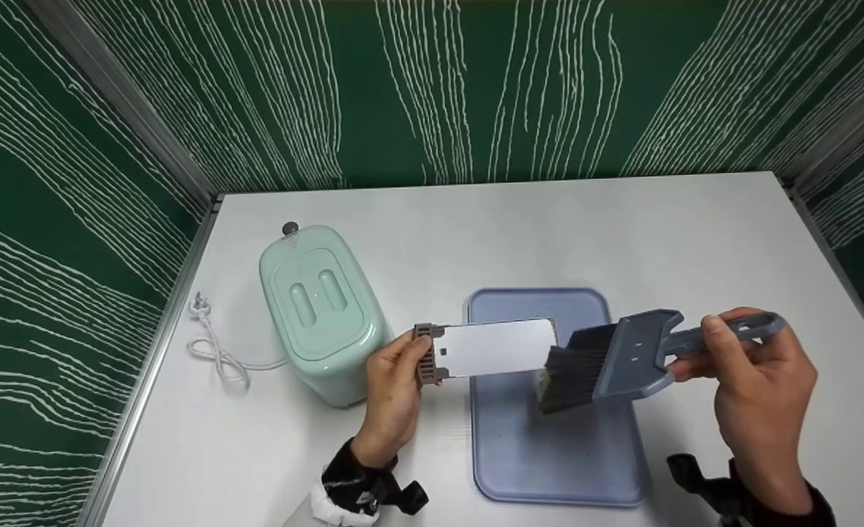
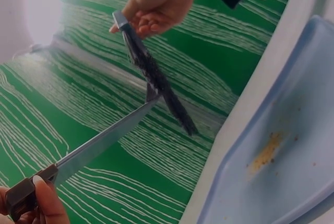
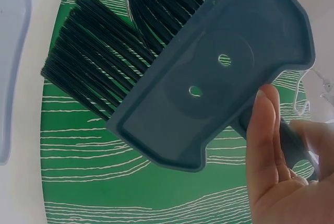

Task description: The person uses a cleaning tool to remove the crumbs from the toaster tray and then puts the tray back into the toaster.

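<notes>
My left hand (image 1: 392,391) pinches the brown slotted end of a flat metal crumb tray (image 1: 494,349), thumb on top. The tray extends rightward over a blue plastic tray (image 1: 553,468). In my right hand (image 1: 761,384) is the handle of a grey-blue hand brush (image 1: 633,359) with dark bristles. Those bristles (image 2: 156,80) meet the crumb tray's far end in the left wrist view, on both sides of its edge. Yellowish-brown crumbs (image 2: 267,153) lie in the blue tray below. Seen from the right wrist, the brush head (image 3: 209,78) hides most of the crumb tray.
A mint-green toaster (image 1: 322,293) with a lid stands on the white table (image 1: 432,249) left of my left hand. Its white cord and plug (image 1: 220,355) lie to its left. Green walls (image 1: 417,88) with white lines enclose the back and sides.
</notes>
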{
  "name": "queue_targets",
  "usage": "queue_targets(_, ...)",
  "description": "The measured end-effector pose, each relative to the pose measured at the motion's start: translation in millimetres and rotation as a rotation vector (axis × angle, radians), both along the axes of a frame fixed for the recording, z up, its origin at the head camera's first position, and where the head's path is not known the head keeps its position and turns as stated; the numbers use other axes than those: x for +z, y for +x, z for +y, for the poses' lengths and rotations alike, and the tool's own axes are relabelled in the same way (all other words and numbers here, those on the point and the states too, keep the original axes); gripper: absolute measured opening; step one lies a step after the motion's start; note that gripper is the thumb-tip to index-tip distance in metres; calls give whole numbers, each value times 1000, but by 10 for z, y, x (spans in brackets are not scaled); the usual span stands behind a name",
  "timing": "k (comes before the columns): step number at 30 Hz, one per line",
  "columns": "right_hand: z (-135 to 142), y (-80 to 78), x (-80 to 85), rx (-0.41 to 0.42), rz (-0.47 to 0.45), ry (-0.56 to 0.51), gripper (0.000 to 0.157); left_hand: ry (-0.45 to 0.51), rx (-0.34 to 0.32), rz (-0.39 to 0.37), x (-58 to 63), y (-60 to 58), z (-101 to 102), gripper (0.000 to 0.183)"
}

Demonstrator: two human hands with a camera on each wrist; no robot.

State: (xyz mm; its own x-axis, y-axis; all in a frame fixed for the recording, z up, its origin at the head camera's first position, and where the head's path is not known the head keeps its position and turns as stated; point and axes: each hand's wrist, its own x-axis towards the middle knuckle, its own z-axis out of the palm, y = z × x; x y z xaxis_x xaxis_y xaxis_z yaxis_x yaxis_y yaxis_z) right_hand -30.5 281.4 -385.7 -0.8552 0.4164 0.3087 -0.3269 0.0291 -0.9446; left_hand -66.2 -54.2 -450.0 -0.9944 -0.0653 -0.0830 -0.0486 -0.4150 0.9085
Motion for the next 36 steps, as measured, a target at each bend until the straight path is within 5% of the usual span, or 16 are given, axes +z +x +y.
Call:
queue_targets(19, -14, 100, 62, 46, -8, 49, 8, 3, 14, -10, 14, -2, -2, 28)
queue_targets(27, -36, 109, 89, -19, -136, 62, 9, 9, 27, -22, 19, -11, -3, 27)
queue_targets(36, -62, 76, 44, 68, -98, 74, 11, 16, 25, -34, 43, 0, -4, 27)
